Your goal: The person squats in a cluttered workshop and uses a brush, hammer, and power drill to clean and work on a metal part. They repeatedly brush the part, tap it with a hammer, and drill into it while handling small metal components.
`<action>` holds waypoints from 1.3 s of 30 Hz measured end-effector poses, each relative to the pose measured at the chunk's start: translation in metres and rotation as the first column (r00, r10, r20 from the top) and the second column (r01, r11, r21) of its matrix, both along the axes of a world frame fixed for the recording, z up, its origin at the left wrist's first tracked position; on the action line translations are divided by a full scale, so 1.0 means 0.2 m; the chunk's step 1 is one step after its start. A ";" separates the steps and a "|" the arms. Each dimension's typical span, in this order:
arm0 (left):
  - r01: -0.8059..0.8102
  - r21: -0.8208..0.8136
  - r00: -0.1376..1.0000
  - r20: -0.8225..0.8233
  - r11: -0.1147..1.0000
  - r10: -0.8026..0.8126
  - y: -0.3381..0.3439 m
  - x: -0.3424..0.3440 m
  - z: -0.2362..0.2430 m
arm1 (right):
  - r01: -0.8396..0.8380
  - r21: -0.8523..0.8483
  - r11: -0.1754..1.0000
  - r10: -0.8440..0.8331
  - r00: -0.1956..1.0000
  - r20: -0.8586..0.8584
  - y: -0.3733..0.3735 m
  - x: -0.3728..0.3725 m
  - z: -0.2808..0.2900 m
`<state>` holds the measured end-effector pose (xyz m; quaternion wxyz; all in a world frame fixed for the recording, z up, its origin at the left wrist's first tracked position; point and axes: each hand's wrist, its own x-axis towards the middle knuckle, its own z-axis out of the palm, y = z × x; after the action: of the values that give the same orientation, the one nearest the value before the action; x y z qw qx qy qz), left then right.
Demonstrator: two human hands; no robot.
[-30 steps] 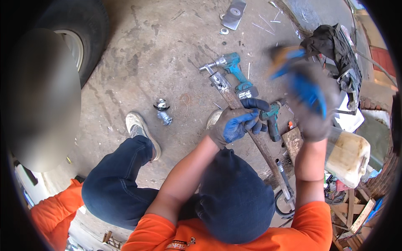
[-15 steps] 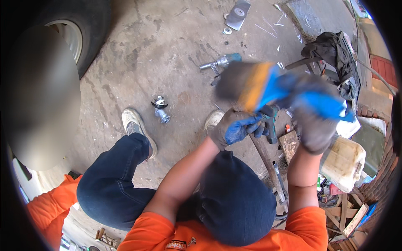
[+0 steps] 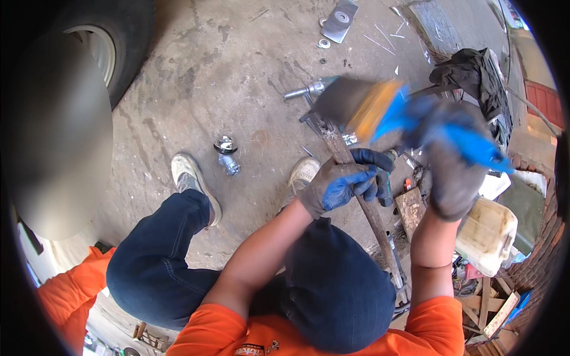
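Note:
My gloved left hand [image 3: 341, 184] is closed round a long, worn metal bar [image 3: 374, 225] that slants from beside my right knee to the middle of the floor. My gloved right hand [image 3: 454, 172] grips a blurred blue-and-yellow tool [image 3: 380, 113], apparently a wide brush with a dark head, over the bar's upper end and partly hiding it. A teal power tool [image 3: 312, 89] lies behind that end, mostly covered; another [image 3: 386, 196] is beside my left fingers, partly hidden. A shiny chrome part [image 3: 227, 157] lies on the floor left of the bar.
A person in an orange sleeve [image 3: 71, 285] is at the lower left, beside a large tyre [image 3: 130, 41]. Small parts and a metal plate [image 3: 341, 18] lie at the back. Dark cloth [image 3: 469, 77], a dirty plastic jerrycan [image 3: 481, 231] and wood scraps [image 3: 493, 308] crowd the right.
My right hand has swung the blue-and-yellow tool leftward from the far right to over the bar's upper end, and it is still blurred. My left hand keeps its grip on the bar.

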<state>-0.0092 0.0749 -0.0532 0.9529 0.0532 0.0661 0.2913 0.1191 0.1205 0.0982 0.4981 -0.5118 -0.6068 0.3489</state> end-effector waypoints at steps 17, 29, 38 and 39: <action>0.288 0.198 0.947 0.087 0.937 -0.310 0.20 0.12 0.07 | 0.769 -0.251 0.588 -0.645 0.633 0.428 -0.14 0.63 -0.29; 0.106 0.555 0.960 0.158 0.825 -0.229 0.34 0.23 0.09 | 0.774 -0.161 0.612 -0.485 0.528 0.697 -0.19 0.85 -0.15; 0.364 0.429 0.914 0.006 0.827 -0.406 0.35 0.24 0.16 | 0.730 -0.268 0.629 -0.541 0.658 0.524 -0.27 0.80 -0.15; 0.363 0.453 0.916 -0.014 0.814 -0.400 0.36 0.23 0.16 | 0.732 -0.285 0.619 -0.551 0.663 0.506 -0.27 0.77 -0.14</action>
<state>0.0373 0.1461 -0.0213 0.9556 0.2706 -0.0533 0.1035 0.2740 0.0660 0.0700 0.3284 -0.8567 -0.3572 0.1749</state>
